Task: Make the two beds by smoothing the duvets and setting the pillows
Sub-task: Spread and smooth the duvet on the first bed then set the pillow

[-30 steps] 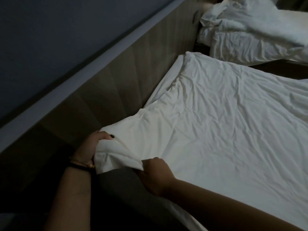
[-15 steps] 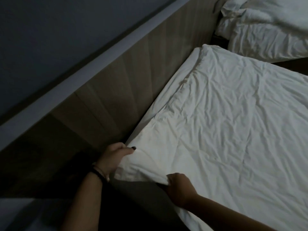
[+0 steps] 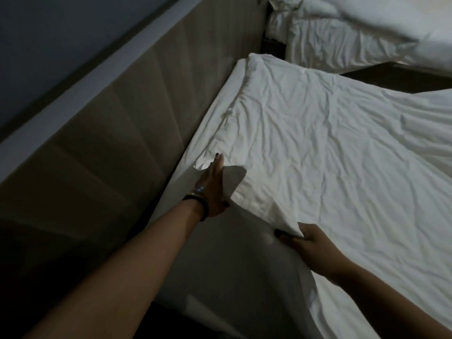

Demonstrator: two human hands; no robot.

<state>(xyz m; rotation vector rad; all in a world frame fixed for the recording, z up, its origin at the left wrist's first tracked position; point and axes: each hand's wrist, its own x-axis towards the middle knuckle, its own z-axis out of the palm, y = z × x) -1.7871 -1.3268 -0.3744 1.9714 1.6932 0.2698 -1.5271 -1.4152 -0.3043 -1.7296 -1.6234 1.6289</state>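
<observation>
A wrinkled white duvet (image 3: 330, 155) lies spread over the near bed. Its near-left corner is lifted off the mattress. My left hand (image 3: 212, 187) reaches under that raised corner with straight fingers, flat against the sheet beside the headboard. My right hand (image 3: 303, 243) grips the duvet's near edge and holds it up. The second bed (image 3: 342, 40) at the top right carries a rumpled white duvet. No pillow is in view.
A tall padded headboard (image 3: 122, 133) runs along the left, with a dark blue wall (image 3: 49, 33) above it. A dark gap (image 3: 391, 79) separates the two beds. The room is dim.
My left hand let go of the duvet corner and slid forward under it, fingers straightened. My right hand kept its grip and lifted the edge higher.
</observation>
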